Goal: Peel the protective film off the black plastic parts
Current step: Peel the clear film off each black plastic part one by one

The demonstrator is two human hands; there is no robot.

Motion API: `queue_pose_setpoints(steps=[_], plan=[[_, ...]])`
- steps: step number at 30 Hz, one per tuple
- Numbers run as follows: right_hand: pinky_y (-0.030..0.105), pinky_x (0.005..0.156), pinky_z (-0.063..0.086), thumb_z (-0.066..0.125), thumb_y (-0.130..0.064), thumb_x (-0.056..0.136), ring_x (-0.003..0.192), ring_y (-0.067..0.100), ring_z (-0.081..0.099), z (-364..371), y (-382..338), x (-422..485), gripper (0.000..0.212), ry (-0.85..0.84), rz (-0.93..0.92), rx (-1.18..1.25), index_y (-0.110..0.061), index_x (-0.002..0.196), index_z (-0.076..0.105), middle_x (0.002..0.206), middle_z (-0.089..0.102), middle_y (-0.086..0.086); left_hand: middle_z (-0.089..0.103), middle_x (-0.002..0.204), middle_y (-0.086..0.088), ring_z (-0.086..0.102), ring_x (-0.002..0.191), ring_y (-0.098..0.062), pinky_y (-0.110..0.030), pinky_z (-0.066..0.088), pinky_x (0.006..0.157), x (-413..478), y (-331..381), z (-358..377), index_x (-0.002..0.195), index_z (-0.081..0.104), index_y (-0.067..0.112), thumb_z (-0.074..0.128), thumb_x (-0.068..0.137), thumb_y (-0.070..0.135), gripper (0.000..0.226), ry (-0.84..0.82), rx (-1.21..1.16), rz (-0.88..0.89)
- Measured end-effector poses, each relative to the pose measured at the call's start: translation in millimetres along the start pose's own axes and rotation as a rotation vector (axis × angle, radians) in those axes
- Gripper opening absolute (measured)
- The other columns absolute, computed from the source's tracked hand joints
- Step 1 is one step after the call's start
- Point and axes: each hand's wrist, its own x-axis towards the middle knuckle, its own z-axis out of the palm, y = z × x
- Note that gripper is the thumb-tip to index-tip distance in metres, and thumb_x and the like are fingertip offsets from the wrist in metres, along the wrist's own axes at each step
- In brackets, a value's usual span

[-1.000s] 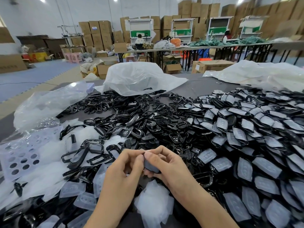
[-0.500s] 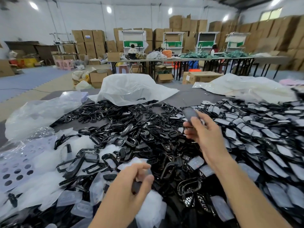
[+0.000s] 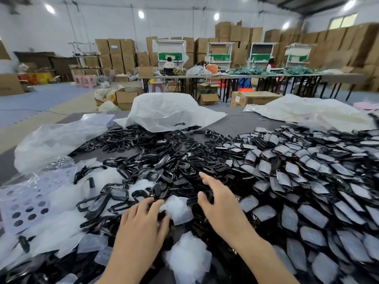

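Observation:
A heap of black plastic parts still under grey film (image 3: 307,191) covers the right side of the table. Glossy bare black parts (image 3: 164,160) lie heaped in the middle. My left hand (image 3: 141,220) hovers low over the pile with fingers spread, its fingertips beside a loose piece of clear film (image 3: 177,209); it grips nothing. My right hand (image 3: 217,203) is stretched forward over the black parts, fingers straight and apart, with nothing in it. More peeled film (image 3: 184,261) lies bunched between my forearms.
Peeled films and a perforated purple sheet (image 3: 26,201) cover the left. A clear bag (image 3: 57,140) and two white bags (image 3: 170,111) (image 3: 307,109) lie at the table's far side, with bare grey table top (image 3: 242,124) between them. Cartons and work tables stand behind.
My hands came apart from one part. The right hand carried it forward and now is empty, drawn back. The left hand let the peeled film drop onto the pile.

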Motion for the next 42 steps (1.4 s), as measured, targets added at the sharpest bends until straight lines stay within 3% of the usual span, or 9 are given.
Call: queue_pose_setpoints(steps=[5, 12, 16, 20, 23, 26, 31, 38, 42], plan=[[0.030, 0.117, 0.020, 0.035, -0.044, 0.104, 0.142, 0.011, 0.029, 34.1, 1.5, -5.2, 0.046, -0.168, -0.045, -0.434, -0.036, 0.148, 0.039, 0.153, 0.039, -0.011, 0.064, 0.077, 0.001, 0.066, 0.068, -0.026, -0.040, 0.054, 0.062, 3.6, -5.2, 3.0, 0.083, 0.073, 0.019, 0.090, 0.065, 0.020, 0.025, 0.034, 0.034, 0.004], [0.030, 0.108, 0.030, 0.038, -0.045, 0.104, 0.120, 0.015, 0.050, 29.5, -21.6, 19.8, 0.036, -0.070, -0.114, -0.375, -0.034, 0.133, 0.055, 0.130, 0.058, -0.011, 0.063, 0.085, 0.005, 0.062, 0.082, -0.025, -0.041, 0.050, 0.075, 4.1, -6.0, 1.4, 0.088, 0.068, 0.022, 0.072, 0.085, 0.023, 0.006, 0.132, -0.045, -0.030], [0.039, 0.100, 0.042, 0.040, -0.037, 0.104, 0.115, 0.020, 0.054, 42.2, -46.1, 32.3, 0.034, -0.186, -0.113, -0.271, -0.029, 0.134, 0.055, 0.125, 0.063, -0.004, 0.066, 0.102, -0.011, 0.063, 0.093, -0.034, -0.046, 0.050, 0.079, 3.8, -13.1, 3.2, 0.102, 0.071, 0.018, 0.079, 0.078, 0.024, 0.026, 0.108, 0.027, -0.177], [0.039, 0.104, 0.040, 0.041, -0.039, 0.104, 0.120, 0.019, 0.051, 51.8, -46.9, 22.2, 0.037, -0.261, -0.118, -0.243, -0.030, 0.139, 0.052, 0.128, 0.062, -0.006, 0.071, 0.089, 0.004, 0.067, 0.086, -0.026, -0.043, 0.046, 0.079, 2.4, -14.6, 4.8, 0.105, 0.072, 0.023, 0.080, 0.078, 0.017, 0.029, 0.118, 0.014, -0.093], [0.030, 0.104, 0.040, 0.048, -0.045, 0.102, 0.118, 0.008, 0.052, 49.4, -44.6, 13.0, 0.042, -0.248, -0.115, -0.051, -0.030, 0.142, 0.051, 0.125, 0.063, -0.014, 0.069, 0.100, 0.015, 0.065, 0.092, -0.013, -0.035, 0.047, 0.083, 6.4, -13.7, -1.5, 0.112, 0.064, 0.029, 0.063, 0.093, 0.016, 0.024, 0.167, -0.296, -0.082], [0.011, 0.082, 0.045, 0.059, -0.041, 0.098, 0.092, -0.004, 0.060, 38.8, -41.9, 8.2, 0.027, -0.150, -0.029, 0.296, -0.038, 0.125, 0.062, 0.099, 0.068, -0.016, 0.067, 0.098, 0.022, 0.063, 0.092, -0.001, -0.026, 0.050, 0.077, 9.5, -12.2, -7.8, 0.109, 0.060, 0.037, 0.055, 0.099, 0.017, 0.023, 0.184, -0.631, -0.112], [0.015, 0.068, 0.048, 0.062, -0.037, 0.098, 0.077, 0.006, 0.065, 31.5, -29.9, -3.5, 0.007, -0.038, 0.033, 0.452, -0.035, 0.099, 0.069, 0.089, 0.066, -0.013, 0.070, 0.093, 0.028, 0.066, 0.090, 0.008, -0.010, 0.047, 0.072, 8.4, 1.7, -12.9, 0.103, 0.062, 0.041, 0.060, 0.096, 0.020, 0.022, 0.170, -0.846, -0.134], [0.027, 0.065, 0.058, 0.057, -0.030, 0.100, 0.064, 0.014, 0.071, 19.3, -1.9, -2.8, 0.015, 0.211, 0.344, 0.788, -0.018, 0.099, 0.065, 0.073, 0.074, -0.005, 0.065, 0.089, 0.022, 0.061, 0.078, 0.001, -0.016, 0.048, 0.064, 15.6, -15.8, -3.5, 0.109, 0.057, 0.039, 0.051, 0.100, 0.029, 0.015, 0.137, -0.679, -0.220], [0.021, 0.063, 0.057, 0.059, -0.020, 0.099, 0.069, 0.014, 0.073, 19.1, 4.2, 2.1, 0.015, 0.288, 0.416, 0.952, -0.007, 0.100, 0.065, 0.079, 0.074, -0.006, 0.051, 0.128, 0.011, 0.060, 0.085, -0.007, -0.028, 0.050, 0.064, 46.3, -24.6, 5.6, 0.134, 0.048, 0.036, 0.045, 0.101, 0.016, 0.038, -0.101, -0.259, -0.083]])
